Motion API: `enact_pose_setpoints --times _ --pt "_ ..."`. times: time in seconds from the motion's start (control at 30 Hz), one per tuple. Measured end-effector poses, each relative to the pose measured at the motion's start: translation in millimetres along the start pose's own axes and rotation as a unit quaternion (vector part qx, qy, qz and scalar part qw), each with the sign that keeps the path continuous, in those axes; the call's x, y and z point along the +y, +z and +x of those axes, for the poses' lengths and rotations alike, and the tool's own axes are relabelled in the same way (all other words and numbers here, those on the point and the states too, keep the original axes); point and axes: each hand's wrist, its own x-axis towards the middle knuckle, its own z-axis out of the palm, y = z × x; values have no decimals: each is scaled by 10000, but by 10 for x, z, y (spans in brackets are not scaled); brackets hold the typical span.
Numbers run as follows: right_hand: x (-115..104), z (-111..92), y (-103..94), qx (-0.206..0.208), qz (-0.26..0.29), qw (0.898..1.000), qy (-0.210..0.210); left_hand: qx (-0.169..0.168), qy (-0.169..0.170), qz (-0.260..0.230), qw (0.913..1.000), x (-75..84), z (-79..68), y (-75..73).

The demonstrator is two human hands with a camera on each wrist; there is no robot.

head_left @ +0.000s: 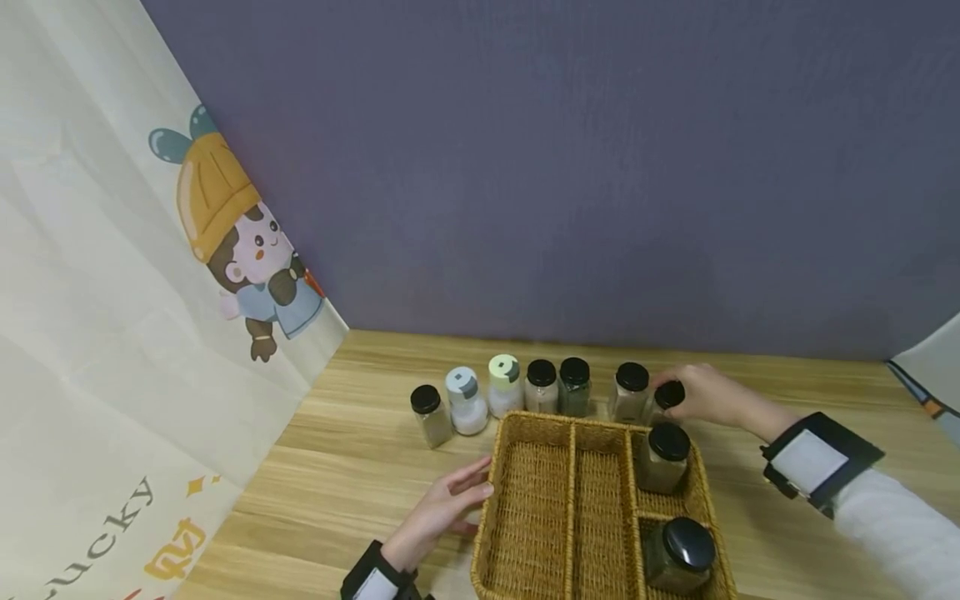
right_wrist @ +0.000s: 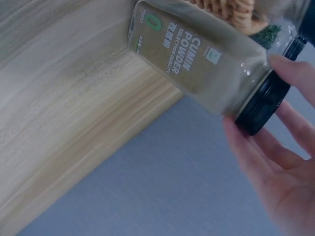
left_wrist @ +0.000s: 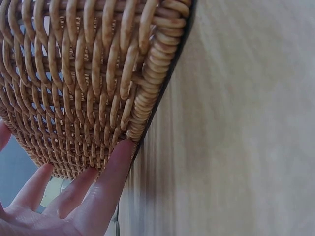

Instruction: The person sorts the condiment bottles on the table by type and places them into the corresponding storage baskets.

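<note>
By its black lid, my right hand (head_left: 705,393) pinches a cumin powder jar (right_wrist: 197,54), whose label shows in the right wrist view. The jar is at the back right, just behind the wicker basket (head_left: 534,500). My left hand (head_left: 444,502) touches the basket's left side; its extended fingertips lie against the weave in the left wrist view. Inside the basket's right-hand compartments stand two larger black-lidded jars, one farther back (head_left: 664,460) and one nearer (head_left: 681,557). Another black-lidded jar (head_left: 630,393) stands directly left of the one in my right hand.
Behind the basket, a row of seasoning jars includes a white-capped shaker (head_left: 467,402), a yellow-green-capped shaker (head_left: 506,387) and a dark green jar (head_left: 574,388). A black-lidded jar (head_left: 431,417) stands at the row's left end. A grey-blue panel (head_left: 570,183) rises along the table's back edge.
</note>
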Motion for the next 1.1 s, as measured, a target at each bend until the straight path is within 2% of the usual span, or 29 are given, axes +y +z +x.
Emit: enact_pose_setpoints --times 0.17,0.47,0.77,1.1 --pt "-9 -18 -66 83 5 10000 14 -21 25 -4 10000 4 3 4" --pt "-83 -48 -238 -95 -179 9994 276 -21 1 -2 10000 9 5 8" --pt "-192 -70 -431 -121 -500 9984 215 -70 -18 148 9999 16 -4 0" --pt "-281 -128 -577 -19 -708 9972 247 -16 -27 33 10000 22 -5 5"
